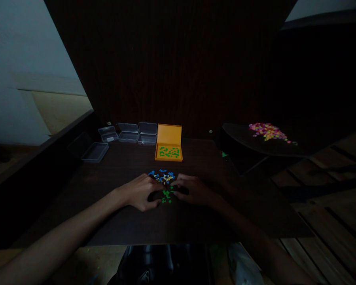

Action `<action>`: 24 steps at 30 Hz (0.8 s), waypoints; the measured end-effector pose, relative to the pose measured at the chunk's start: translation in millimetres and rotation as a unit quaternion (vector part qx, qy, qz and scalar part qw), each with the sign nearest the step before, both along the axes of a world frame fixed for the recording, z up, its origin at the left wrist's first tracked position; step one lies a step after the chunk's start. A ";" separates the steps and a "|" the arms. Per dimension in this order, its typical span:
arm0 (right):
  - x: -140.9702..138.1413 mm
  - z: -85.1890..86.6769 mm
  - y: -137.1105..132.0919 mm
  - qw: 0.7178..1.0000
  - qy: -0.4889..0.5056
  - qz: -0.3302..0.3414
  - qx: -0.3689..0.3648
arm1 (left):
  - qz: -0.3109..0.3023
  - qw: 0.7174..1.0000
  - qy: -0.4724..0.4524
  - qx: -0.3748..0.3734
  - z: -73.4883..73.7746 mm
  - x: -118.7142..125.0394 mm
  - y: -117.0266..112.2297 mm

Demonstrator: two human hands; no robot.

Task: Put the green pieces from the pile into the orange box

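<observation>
On the dark table, my left hand (pixel 142 192) rests beside a small heap of green pieces (pixel 166 194), its thumb and index finger apart. From the other side, my right hand (pixel 192 189) reaches to the same green pieces with fingers spread; its fingertips are close to them. Just beyond my fingers lies a pile of blue, white and yellow pieces (pixel 163 176), partly covered by my left hand. Behind it stands an open yellow box (pixel 169 159) with several green pieces (pixel 167 151) in it. The pieces are too small to tell their kind.
Several clear plastic cases (pixel 128 137) with raised lids stand at the back left. Nearer, a larger clear case (pixel 95 152) lies open. Pink and yellow bits (pixel 268 131) are heaped on a dark curved shelf (pixel 249 140) at the right. A dark panel (pixel 172 71) rises behind the table.
</observation>
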State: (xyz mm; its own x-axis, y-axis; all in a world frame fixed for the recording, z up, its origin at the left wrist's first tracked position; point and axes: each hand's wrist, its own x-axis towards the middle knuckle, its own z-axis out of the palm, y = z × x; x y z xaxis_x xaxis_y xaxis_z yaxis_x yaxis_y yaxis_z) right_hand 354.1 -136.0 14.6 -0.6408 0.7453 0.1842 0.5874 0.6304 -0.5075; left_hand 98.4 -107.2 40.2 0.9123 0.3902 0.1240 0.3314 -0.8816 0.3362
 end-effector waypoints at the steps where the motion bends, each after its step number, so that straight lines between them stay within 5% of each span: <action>1: -0.2 0.1 -0.3 1.000 -0.008 0.001 0.002 | -0.002 1.000 0.003 0.001 -0.2 0.3 0.0; 24: 3.2 1.4 1.9 0.999 0.033 0.028 -0.004 | -0.007 1.000 -0.005 0.014 -2.7 4.3 -1.1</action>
State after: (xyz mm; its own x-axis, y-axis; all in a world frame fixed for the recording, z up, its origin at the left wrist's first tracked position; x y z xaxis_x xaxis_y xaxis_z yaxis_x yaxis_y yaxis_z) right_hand 357.3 -134.1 16.0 -0.6677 0.7107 0.2213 0.5172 0.6568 -0.5488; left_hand 102.8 -108.3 37.5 0.9165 0.3730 0.1444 0.3147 -0.8953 0.3152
